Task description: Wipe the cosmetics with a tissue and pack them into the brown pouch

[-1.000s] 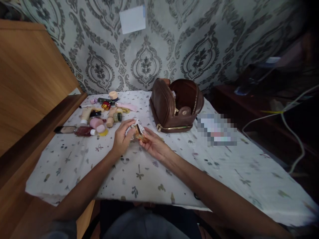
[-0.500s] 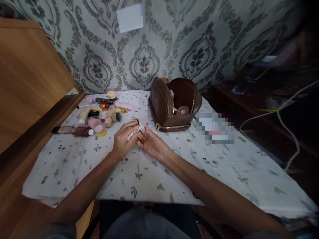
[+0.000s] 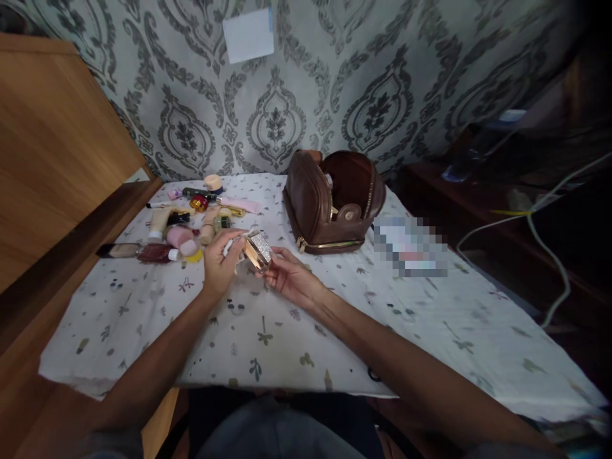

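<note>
Between my two hands, above the patterned cloth, is a small gold and silver glittery item. My left hand grips its left side together with something white, perhaps a tissue or wipe. The fingertips of my right hand hold its right end. Just beyond my left hand lie a green-lidded jar and a beige tube. Behind and to the right of my hands stands a brown bag with its zipped top open; a few small things show inside.
Several cosmetics lie at the left, among them a dark red bottle, a pink jar and a cream jar. A blurred-out item lies right of the bag. A wooden panel borders the left; a white cable hangs right.
The item in my hands has moved slightly left and turned, showing its glittery side and gold edge. My left hand has shifted left, and my right hand's fingers have moved a little left with it.
</note>
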The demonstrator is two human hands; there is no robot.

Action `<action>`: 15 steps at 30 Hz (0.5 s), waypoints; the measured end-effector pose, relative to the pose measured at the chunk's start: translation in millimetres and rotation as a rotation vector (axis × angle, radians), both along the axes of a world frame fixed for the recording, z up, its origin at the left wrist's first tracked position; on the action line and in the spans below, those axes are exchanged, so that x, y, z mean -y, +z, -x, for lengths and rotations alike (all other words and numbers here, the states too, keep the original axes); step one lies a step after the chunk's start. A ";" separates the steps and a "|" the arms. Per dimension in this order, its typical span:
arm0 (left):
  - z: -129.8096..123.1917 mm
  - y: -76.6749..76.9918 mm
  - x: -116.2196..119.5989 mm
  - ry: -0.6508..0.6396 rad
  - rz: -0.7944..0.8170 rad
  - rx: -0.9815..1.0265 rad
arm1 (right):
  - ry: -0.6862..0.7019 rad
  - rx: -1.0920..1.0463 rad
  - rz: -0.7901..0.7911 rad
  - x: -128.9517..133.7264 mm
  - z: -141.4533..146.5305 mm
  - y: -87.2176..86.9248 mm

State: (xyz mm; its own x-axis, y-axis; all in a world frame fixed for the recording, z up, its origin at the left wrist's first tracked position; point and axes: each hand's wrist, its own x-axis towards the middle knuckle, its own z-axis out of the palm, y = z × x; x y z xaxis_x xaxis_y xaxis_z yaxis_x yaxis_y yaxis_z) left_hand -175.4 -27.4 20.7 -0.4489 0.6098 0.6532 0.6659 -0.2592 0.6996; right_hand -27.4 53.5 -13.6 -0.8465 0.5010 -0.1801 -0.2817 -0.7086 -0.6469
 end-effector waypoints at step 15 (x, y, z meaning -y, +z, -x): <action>18.5 -20.4 -9.4 -0.111 0.180 0.433 | 0.004 0.129 -0.328 4.6 -2.9 7.9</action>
